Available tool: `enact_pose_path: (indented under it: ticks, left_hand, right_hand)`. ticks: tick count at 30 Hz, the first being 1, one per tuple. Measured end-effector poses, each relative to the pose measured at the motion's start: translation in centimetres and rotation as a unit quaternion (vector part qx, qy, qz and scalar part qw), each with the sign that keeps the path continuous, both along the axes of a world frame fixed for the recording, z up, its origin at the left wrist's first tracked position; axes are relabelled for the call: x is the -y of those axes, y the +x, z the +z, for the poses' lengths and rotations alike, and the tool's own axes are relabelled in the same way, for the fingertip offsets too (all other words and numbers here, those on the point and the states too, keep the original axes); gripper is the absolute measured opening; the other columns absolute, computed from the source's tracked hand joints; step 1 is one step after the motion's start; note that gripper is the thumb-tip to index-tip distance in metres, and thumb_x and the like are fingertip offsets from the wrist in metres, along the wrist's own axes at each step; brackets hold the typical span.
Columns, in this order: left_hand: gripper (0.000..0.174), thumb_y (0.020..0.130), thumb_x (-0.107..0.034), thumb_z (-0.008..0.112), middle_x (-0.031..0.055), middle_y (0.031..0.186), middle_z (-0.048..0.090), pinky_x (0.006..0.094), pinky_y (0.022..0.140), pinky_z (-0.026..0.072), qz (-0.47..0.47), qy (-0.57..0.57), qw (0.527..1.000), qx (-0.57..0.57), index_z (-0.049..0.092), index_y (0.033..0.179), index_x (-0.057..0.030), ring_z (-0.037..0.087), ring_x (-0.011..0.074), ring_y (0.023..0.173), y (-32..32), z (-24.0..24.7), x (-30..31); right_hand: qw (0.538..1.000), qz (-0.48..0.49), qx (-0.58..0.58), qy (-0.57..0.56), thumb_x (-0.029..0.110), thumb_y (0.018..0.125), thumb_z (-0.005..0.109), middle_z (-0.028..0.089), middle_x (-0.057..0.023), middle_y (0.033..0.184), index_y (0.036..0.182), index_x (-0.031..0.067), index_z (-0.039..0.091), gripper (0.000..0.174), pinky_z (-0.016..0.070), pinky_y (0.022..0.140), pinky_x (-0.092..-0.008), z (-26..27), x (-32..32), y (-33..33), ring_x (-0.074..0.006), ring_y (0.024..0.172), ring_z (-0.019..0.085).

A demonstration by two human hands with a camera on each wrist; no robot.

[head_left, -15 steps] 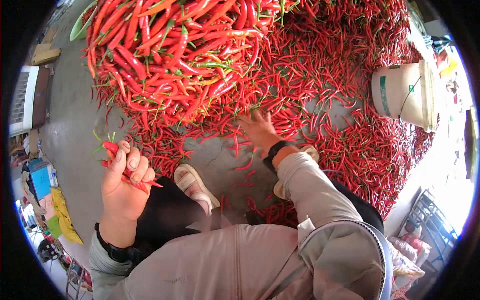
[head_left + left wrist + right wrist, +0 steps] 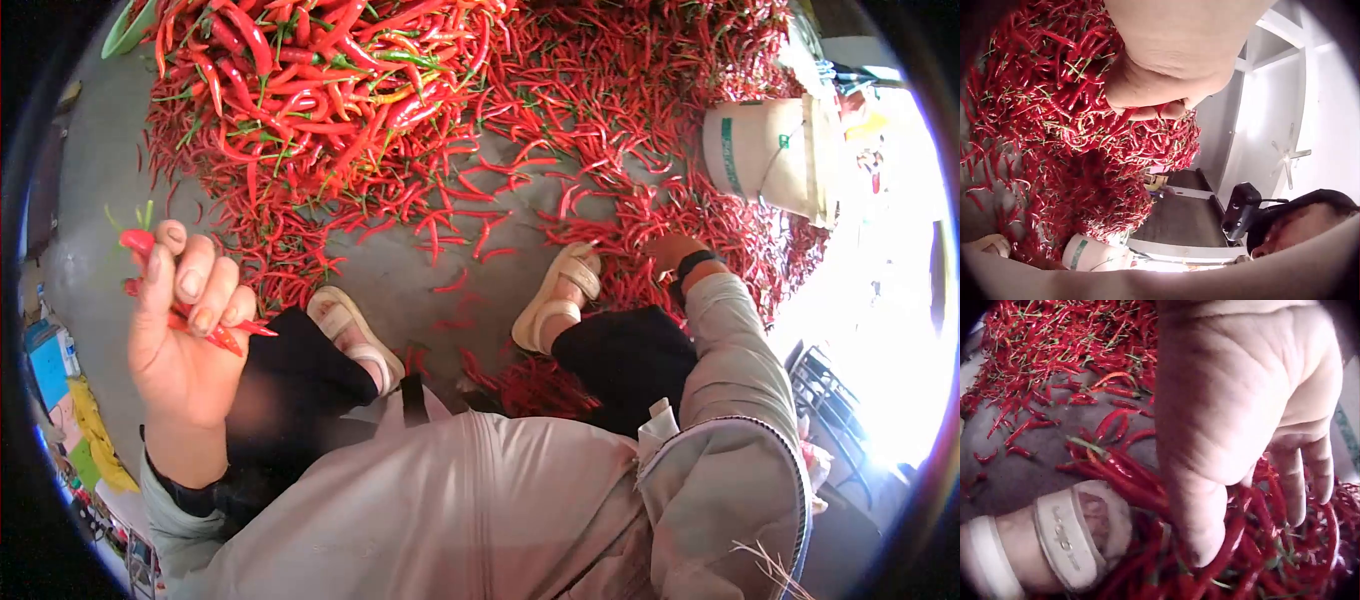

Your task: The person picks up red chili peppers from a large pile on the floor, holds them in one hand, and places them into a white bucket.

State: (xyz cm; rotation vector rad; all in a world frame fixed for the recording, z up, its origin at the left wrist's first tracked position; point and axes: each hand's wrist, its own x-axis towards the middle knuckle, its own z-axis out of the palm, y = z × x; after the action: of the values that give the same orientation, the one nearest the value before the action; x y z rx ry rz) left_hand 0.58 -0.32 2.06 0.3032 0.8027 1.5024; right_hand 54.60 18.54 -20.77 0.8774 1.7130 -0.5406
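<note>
In the head view my left hand (image 2: 190, 330) is raised at the left, its fingers curled round several red chilli peppers (image 2: 137, 241) whose green stems stick out above the index finger. My right hand (image 2: 670, 252) is low over the loose chillies on the floor, just right of my right foot. In the right wrist view its thumb and fingers point down among the chillies (image 2: 1129, 478), fingers fairly straight. Most of the left hand's chillies are hidden behind its back in the left wrist view.
A large heap of red chillies (image 2: 330, 90) rises in front, with more spread to the right. A white bucket (image 2: 755, 150) lies on its side on them. Sandalled feet (image 2: 560, 295) stand on the grey floor. A green basin rim (image 2: 128, 30) shows at top left.
My right hand has swung right, from the front of the heap to the chillies beside my right foot. The left hand keeps its chillies, and the head view has shifted.
</note>
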Motion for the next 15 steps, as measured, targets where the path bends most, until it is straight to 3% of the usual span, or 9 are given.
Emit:
enact_pose_path:
  ticks: [3,6,7,9,11,12,13,14,15]
  left_hand:
    - [0.014,0.093,-0.018,0.041,0.0000,0.074,0.043,0.0230,0.056,0.0348,-0.027,0.052,0.998,0.006,0.044,0.101,-0.0062,0.039,0.0069,0.058,0.1,0.7,0.3]
    - [0.016,0.093,-0.019,0.040,-0.0006,0.071,0.043,0.0225,0.054,0.0327,-0.037,0.031,0.999,0.019,0.045,0.101,-0.0068,0.038,0.0065,0.056,1.4,1.3,0.0]
    - [0.016,0.093,-0.021,0.040,-0.0017,0.069,0.042,0.0222,0.052,0.0304,-0.037,0.014,0.999,0.023,0.047,0.100,-0.0080,0.035,0.0061,0.053,1.6,0.9,-0.1]
    - [0.014,0.090,-0.023,0.046,-0.0039,0.061,0.034,0.0211,0.047,0.0278,-0.015,-0.033,0.999,0.008,0.051,0.095,-0.0112,0.032,0.0054,0.051,2.4,-0.2,-0.7]
    - [0.010,0.086,-0.021,0.052,-0.0035,0.061,0.036,0.0213,0.047,0.0284,0.023,-0.100,0.994,0.023,0.051,0.088,-0.0117,0.033,0.0069,0.051,2.2,-1.9,-1.6]
    - [0.009,0.087,-0.020,0.051,-0.0031,0.061,0.038,0.0214,0.048,0.0293,0.049,-0.143,0.988,-0.004,0.050,0.085,-0.0119,0.034,0.0079,0.051,2.2,-2.7,-2.0]
    - [0.008,0.087,-0.020,0.051,-0.0030,0.061,0.040,0.0223,0.048,0.0306,0.021,-0.129,0.991,-0.020,0.049,0.083,-0.0132,0.036,0.0087,0.052,1.8,-3.6,-2.1]
    - [0.002,0.085,-0.013,0.053,0.0005,0.061,0.047,0.0272,0.050,0.0331,0.021,-0.107,0.994,-0.017,0.051,0.084,-0.0123,0.043,0.0116,0.052,1.5,-4.4,-2.3]
    - [0.002,0.084,-0.013,0.054,0.0006,0.060,0.047,0.0276,0.050,0.0335,0.036,-0.128,0.990,-0.050,0.052,0.083,-0.0128,0.043,0.0118,0.051,1.5,-4.9,-2.6]
  right_hand:
    - [0.998,-0.036,0.045,0.019,0.029,0.059,0.072,0.055,-0.0120,0.114,0.119,0.0161,0.050,0.066,0.0447,0.085,-0.0403,7.2,-0.1,-0.4,-0.0319,0.102,0.054]
    - [0.997,-0.065,-0.011,0.043,0.029,0.059,0.072,0.058,-0.0151,0.106,0.115,0.0135,0.053,0.061,0.0461,0.082,-0.0400,8.8,0.0,-1.6,-0.0326,0.095,0.057]
    - [0.989,-0.053,-0.111,0.076,0.030,0.063,0.068,0.061,-0.0160,0.099,0.109,0.0128,0.055,0.051,0.0477,0.076,-0.0415,6.8,-0.2,0.1,-0.0334,0.088,0.059]
    - [0.988,-0.036,-0.020,0.148,0.034,0.069,0.062,0.061,-0.0153,0.096,0.103,0.0132,0.057,0.040,0.0486,0.071,-0.0419,3.4,0.2,-1.9,-0.0326,0.083,0.060]
    - [0.962,-0.008,-0.125,0.242,0.035,0.075,0.053,0.062,-0.0125,0.093,0.107,0.0195,0.055,0.036,0.0486,0.069,-0.0444,0.6,1.3,-5.3,-0.0308,0.080,0.061]
    - [0.926,-0.080,-0.254,0.267,0.038,0.076,0.052,0.059,-0.0110,0.105,0.115,0.0229,0.052,0.042,0.0460,0.077,-0.0450,-2.8,1.5,-6.1,-0.0295,0.091,0.058]
    - [0.914,0.062,-0.220,0.335,0.040,0.074,0.054,0.051,-0.0087,0.119,0.121,0.0226,0.047,0.051,0.0390,0.088,-0.0481,-8.5,1.8,-6.1,-0.0288,0.109,0.048]
    - [0.923,-0.023,-0.207,0.323,0.037,0.075,0.054,0.040,-0.0056,0.131,0.123,0.0205,0.044,0.052,0.0307,0.094,-0.0532,-6.9,2.7,-9.1,-0.0287,0.120,0.035]
    - [0.932,-0.032,-0.217,0.289,0.032,0.075,0.053,0.032,-0.0050,0.136,0.127,0.0188,0.039,0.055,0.0268,0.095,-0.0578,-4.9,3.2,-11.4,-0.0288,0.124,0.030]
